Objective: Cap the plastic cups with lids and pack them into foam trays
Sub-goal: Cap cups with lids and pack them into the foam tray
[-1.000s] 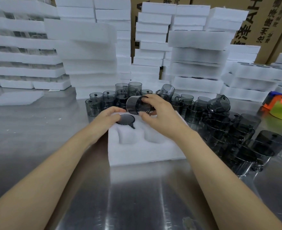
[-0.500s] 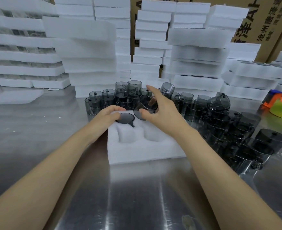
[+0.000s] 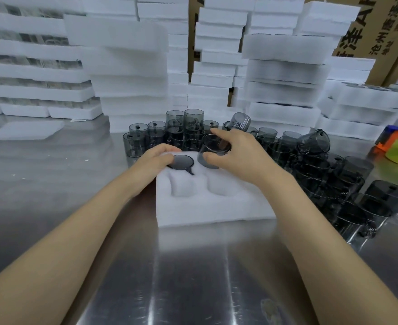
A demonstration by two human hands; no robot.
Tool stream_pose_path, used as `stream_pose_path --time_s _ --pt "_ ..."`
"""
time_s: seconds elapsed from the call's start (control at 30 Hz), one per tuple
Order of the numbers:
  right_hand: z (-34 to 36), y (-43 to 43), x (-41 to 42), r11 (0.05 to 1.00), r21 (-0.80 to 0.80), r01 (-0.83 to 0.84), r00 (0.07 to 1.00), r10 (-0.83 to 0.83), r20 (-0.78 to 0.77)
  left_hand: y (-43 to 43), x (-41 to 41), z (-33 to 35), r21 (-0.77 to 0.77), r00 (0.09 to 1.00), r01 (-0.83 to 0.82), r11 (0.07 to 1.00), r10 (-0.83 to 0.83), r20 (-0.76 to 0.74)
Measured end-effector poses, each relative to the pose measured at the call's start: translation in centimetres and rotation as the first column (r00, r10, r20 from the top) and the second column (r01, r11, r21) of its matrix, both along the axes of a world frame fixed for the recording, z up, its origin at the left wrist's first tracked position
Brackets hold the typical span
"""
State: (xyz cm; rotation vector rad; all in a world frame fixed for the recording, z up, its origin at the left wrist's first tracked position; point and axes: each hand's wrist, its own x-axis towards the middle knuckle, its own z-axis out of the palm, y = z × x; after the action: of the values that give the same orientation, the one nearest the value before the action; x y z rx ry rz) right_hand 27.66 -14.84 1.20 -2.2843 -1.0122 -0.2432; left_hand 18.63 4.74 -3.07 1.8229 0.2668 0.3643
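The capping step seems in hand: the right hand (image 3: 236, 156) pinches an open cup (image 3: 210, 153) between thumb and fingers above the foam tray's (image 3: 216, 208) far right pocket, the left hand (image 3: 155, 158) pinches a lid (image 3: 181, 162) over the far left pocket, and next the lid probably needs lining up with the cup's rim.

Cardboard boxes (image 3: 391, 41) behind steel table (image 3: 40, 184)

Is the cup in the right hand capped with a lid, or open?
Open. The cup in the right hand shows a bare rim; the lid is apart from it, over the foam tray, held by the left hand.
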Motion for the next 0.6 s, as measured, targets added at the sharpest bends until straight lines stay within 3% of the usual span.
stream_pose_path --time_s 0.13,0.3,0.6 --pt "0.38 -0.49 0.16 0.999 -0.046 -0.021 1.0 0.02 -0.024 0.1 0.03 -0.06 0.011 1.0 0.003 1.0 -0.003 -0.005" --pt "0.57 -0.8 0.38 0.993 0.094 -0.072 0.978 0.089 -0.189 0.24 0.07 -0.2 0.016 1.0 0.015 1.0 -0.015 0.0" --pt "0.61 -1.02 0.38 0.998 0.052 -0.041 0.978 0.05 -0.202 0.49 0.13 -0.31 0.029 0.999 0.032 0.999 -0.032 -0.003"
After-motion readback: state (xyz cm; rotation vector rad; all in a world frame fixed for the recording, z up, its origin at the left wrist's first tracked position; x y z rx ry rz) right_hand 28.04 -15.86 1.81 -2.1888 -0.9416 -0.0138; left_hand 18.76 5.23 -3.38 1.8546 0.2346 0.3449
